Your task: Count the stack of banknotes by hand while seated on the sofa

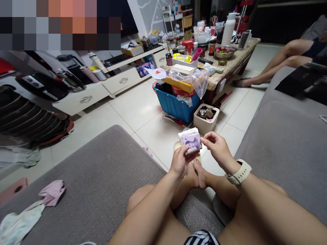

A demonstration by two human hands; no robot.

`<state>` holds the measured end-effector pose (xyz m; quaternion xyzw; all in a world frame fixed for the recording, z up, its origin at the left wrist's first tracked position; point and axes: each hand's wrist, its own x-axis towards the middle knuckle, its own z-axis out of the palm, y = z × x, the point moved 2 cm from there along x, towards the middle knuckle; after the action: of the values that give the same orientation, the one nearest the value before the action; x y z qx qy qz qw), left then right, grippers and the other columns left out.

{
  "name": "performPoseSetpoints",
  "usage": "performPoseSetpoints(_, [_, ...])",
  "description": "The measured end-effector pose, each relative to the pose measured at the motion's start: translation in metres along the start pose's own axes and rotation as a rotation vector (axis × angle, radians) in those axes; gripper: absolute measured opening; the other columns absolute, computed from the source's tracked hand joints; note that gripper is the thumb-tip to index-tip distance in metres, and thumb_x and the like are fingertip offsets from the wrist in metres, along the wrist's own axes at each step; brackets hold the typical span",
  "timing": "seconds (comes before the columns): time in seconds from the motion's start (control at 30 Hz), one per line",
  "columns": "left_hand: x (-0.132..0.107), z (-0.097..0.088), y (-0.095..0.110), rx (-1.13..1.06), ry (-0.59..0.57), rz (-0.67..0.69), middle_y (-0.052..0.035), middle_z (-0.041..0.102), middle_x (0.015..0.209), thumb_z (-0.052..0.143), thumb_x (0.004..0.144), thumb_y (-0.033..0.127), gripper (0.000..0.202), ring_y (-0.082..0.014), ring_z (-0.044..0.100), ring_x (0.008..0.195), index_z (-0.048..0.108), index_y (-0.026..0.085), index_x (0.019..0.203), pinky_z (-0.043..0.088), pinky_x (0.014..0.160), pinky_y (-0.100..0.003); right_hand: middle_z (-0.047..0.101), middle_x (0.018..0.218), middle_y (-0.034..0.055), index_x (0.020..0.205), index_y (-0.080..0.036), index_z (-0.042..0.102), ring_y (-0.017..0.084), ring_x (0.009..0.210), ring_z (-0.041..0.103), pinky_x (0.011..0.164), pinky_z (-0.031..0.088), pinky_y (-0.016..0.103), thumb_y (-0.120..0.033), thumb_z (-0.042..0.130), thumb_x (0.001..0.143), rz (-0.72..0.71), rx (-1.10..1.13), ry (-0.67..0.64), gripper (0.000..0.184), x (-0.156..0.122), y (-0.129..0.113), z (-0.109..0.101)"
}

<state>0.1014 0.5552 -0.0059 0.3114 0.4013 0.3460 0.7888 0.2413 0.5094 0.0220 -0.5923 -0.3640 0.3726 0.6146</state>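
Striped cloth lies nearest; beyond it, the left hand grips a stack of banknotes above bare feet. The right hand, loosely curled, is at the stack's right edge (whether it pinches a note, I cannot tell); the stack's long axis is unclear.

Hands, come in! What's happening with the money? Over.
Left hand gripping banknotes. Right hand at their edge. Nothing blocking the notes; blue basket stands beyond. Over.

Paper banknotes, glossy tiles, rough cloth sofa
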Motion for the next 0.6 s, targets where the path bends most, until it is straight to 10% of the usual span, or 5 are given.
performPoseSetpoints(0.6, [0.0028, -0.0013, -0.0054, 0.057, -0.053, -0.021, -0.0147, 0.073, 0.091, 0.064, 0.073, 0.049, 0.046, -0.0256, 0.069, 0.083, 0.068, 0.011, 0.098, 0.049, 0.077, -0.034, 0.057, 0.065, 0.0001, 0.070, -0.017, 0.059, 0.014, 0.062, 0.049, 0.060, 0.040, 0.027, -0.040, 0.067, 0.075, -0.007, -0.069, -0.016, 0.025, 0.0023, 0.0068, -0.0008])
